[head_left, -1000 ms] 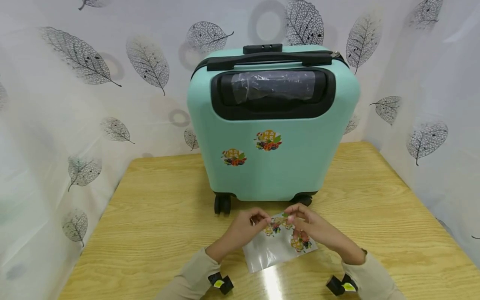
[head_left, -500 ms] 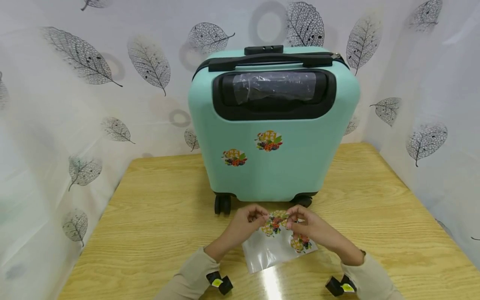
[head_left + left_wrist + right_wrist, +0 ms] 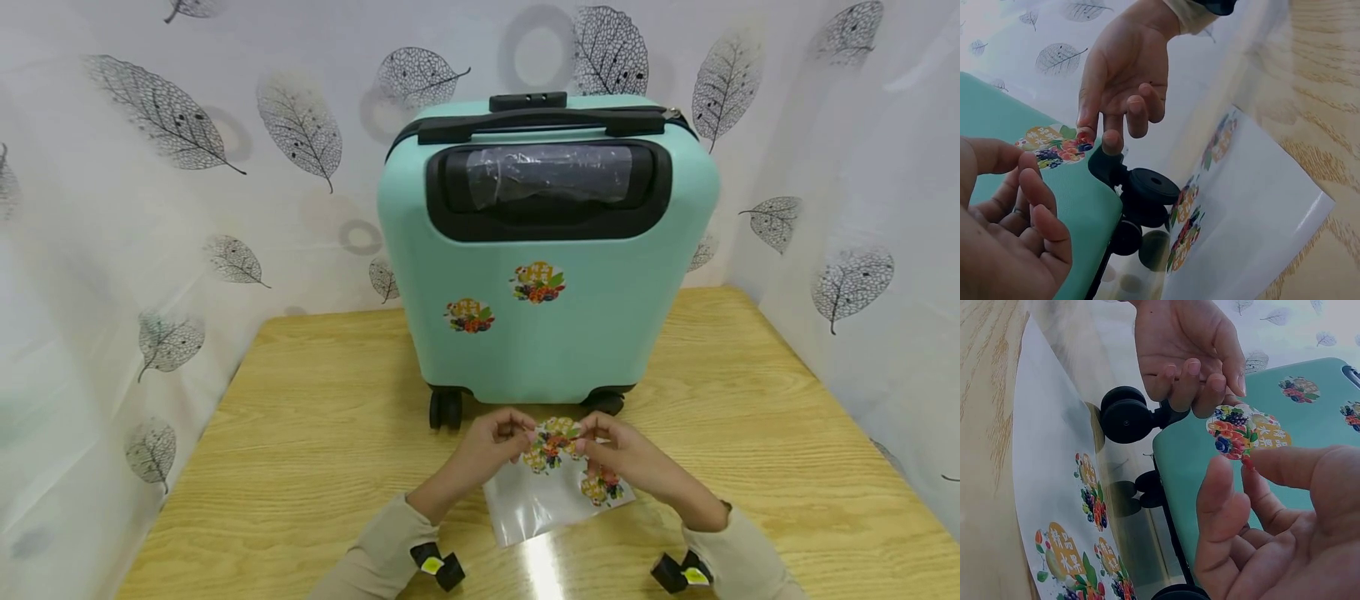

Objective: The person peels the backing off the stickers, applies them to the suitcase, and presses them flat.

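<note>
A round fruit-print sticker (image 3: 559, 433) is stretched between both hands, above the table and in front of the suitcase. My left hand (image 3: 491, 447) pinches its left edge with thumb and forefinger. At the opposite edge, my right hand (image 3: 624, 452) pinches it the same way. The right wrist view shows the face of the sticker (image 3: 1232, 432), with colourful fruit and orange lettering. Beneath the hands lies a glossy white sticker sheet (image 3: 528, 504), with several similar stickers on it, partly hidden by the right hand.
A mint-green suitcase (image 3: 540, 350) stands upright on black wheels behind the hands. Two fruit stickers, an upper one (image 3: 537, 282) and a lower-left one (image 3: 469, 316), are on its front. The wooden table (image 3: 315, 433) meets a leaf-patterned curtain (image 3: 300, 233) at the back.
The sticker has come up and tilted toward the head camera, so its print shows more fully. Both hands shifted slightly while pinching it; the sheet and suitcase stay put.
</note>
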`<action>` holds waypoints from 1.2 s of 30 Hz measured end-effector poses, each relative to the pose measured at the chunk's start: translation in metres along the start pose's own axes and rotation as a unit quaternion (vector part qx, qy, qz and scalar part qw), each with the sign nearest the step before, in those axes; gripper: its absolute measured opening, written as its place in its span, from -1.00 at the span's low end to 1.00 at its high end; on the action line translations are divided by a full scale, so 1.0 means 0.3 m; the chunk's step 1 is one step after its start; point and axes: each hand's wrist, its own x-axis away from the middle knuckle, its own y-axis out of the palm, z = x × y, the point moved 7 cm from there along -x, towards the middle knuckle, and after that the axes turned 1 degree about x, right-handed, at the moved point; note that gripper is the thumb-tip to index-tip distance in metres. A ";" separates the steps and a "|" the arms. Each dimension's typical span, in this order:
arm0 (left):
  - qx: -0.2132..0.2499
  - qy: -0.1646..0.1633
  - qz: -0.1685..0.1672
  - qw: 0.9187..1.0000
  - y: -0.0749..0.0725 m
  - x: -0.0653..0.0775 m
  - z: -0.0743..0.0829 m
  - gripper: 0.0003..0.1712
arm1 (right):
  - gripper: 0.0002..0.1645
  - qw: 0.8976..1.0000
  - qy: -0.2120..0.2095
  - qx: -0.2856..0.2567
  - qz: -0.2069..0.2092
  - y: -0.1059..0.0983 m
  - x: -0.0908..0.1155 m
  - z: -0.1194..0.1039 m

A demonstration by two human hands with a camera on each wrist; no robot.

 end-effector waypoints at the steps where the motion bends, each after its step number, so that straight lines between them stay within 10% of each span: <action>1: 0.002 -0.002 -0.001 1.000 0.000 0.000 -0.002 -0.75 | -0.62 1.000 -0.004 0.000 0.001 -0.001 0.001 -0.003; 36: 0.003 0.036 -0.042 0.998 -0.001 -0.042 0.155 -0.53 | -0.52 0.992 -0.089 -0.016 0.085 -0.131 0.028 -0.149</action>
